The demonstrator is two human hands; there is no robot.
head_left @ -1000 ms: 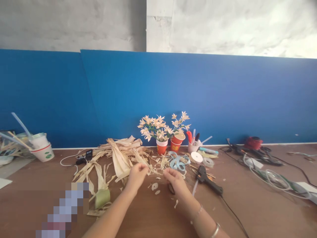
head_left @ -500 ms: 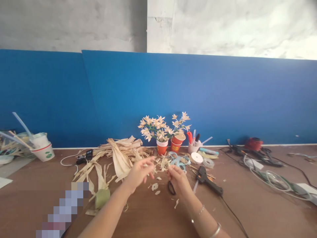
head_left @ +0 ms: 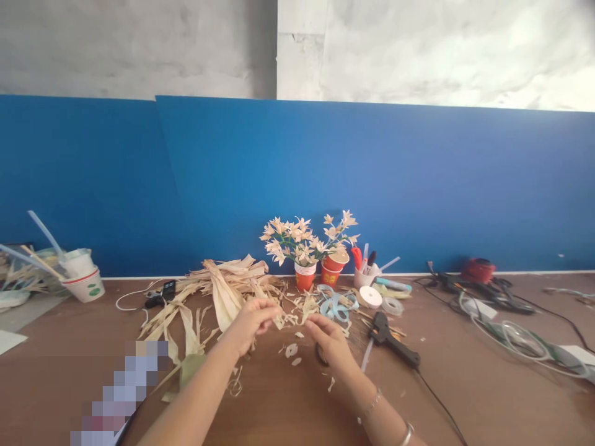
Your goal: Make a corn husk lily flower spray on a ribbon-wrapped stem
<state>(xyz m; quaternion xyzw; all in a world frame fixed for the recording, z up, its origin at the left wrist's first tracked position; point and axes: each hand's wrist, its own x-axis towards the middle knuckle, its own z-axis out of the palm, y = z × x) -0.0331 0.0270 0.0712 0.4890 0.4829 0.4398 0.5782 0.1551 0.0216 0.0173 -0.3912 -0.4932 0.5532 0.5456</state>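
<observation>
My left hand hovers in front of the dried corn husks, its fingers drawn together; anything between them is too small to make out. Facing it, my right hand has thumb and forefinger pinched near pale husk scraps, and I cannot tell what it holds. Dark scissor handles lie partly hidden beside the right hand. Beyond the hands, pale husk flowers on green stems stand in a red paper cup. Blue ribbon lies tangled behind the right hand.
A black glue gun with its cord lies to the right, near a white tape roll and a cup of pens. Cables spread at far right. A white cup stands at left. A blue partition borders the table.
My left hand has moved slightly left and its spread fingers have closed together. My right hand has shifted a little left and lower, still pinched.
</observation>
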